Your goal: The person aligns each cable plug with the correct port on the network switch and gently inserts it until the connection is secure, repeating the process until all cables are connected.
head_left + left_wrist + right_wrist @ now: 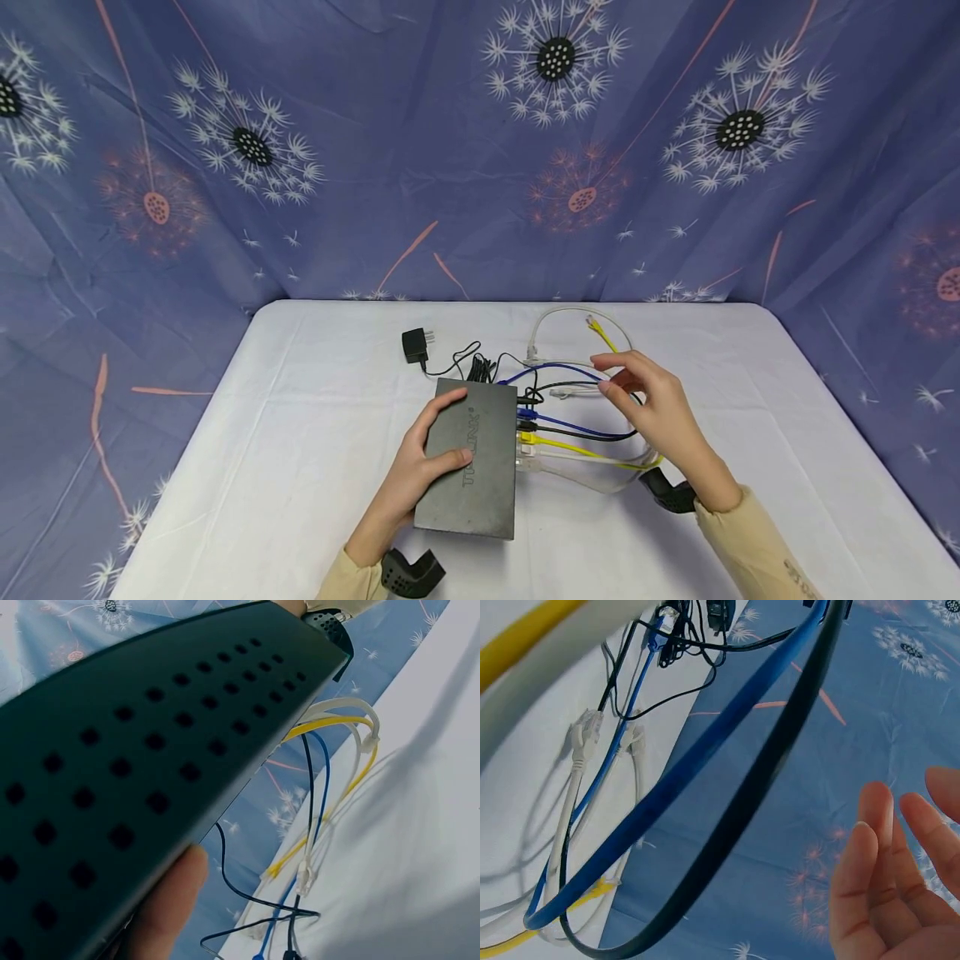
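My left hand [412, 467] grips the left side of a black TP-Link network switch [491, 483], thumb and a finger lying on its lettered face. In the left wrist view, one of its vented sides [172, 720] shows tilted above the table. Plugged in a row along the right edge are a blue cable [562, 421], a black cable [573, 431], a yellow cable [562, 443] and pale cables [562, 479]. Over the cable loops hovers my right hand [663, 408], fingers loosely bent. In the right wrist view its fingers [855, 862] hold nothing.
Behind the switch lie a black power adapter [414, 345] and its bundled cord [480, 367]. Loose plug ends sit farther back, including a yellow plug [592, 322] and a white plug [532, 353]. A patterned curtain [420, 167] surrounds the white table [300, 433].
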`<state>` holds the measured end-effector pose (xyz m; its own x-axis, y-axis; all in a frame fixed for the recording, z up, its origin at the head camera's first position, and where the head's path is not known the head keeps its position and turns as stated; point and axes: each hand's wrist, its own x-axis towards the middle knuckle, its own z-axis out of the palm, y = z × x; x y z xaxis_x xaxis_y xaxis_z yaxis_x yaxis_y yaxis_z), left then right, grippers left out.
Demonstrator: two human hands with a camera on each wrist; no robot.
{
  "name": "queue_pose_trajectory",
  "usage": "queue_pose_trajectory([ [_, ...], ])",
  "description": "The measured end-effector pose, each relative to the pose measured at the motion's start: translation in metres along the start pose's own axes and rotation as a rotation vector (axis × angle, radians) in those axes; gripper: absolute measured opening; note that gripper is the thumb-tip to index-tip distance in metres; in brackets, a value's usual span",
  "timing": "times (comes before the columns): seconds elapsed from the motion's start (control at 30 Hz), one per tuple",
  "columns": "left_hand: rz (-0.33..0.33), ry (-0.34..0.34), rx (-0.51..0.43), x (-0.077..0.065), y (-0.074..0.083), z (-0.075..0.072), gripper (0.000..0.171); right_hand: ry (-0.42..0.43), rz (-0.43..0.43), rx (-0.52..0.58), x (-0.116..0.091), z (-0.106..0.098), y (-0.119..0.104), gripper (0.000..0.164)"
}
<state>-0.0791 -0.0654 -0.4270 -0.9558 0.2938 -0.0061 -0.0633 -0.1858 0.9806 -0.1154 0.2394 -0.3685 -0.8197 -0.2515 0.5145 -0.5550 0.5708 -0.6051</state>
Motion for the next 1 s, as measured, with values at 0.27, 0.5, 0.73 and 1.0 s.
queue_pose_trajectory([
  [0.27, -0.002, -0.005, -0.011, 0.0, 0.0, 0.0, 0.072, -0.09, 0.071, -0.016, 0.002, -0.001, 0.016, 0.035],
  [0.5, -0.004, -0.002, -0.008, 0.0, -0.001, 0.0, 0.072, -0.203, 0.138, -0.014, 0.005, 0.0, 0.031, 0.036],
  [0.73, -0.005, 0.0, -0.007, -0.001, -0.001, 0.001, 0.073, -0.253, 0.2, 0.066, 0.005, 0.001, 0.041, 0.035],
  [1.0, -0.009, -0.009, -0.018, -0.001, -0.002, 0.001, 0.073, -0.32, 0.27, 0.153, 0.008, 0.0, 0.054, 0.037],
])
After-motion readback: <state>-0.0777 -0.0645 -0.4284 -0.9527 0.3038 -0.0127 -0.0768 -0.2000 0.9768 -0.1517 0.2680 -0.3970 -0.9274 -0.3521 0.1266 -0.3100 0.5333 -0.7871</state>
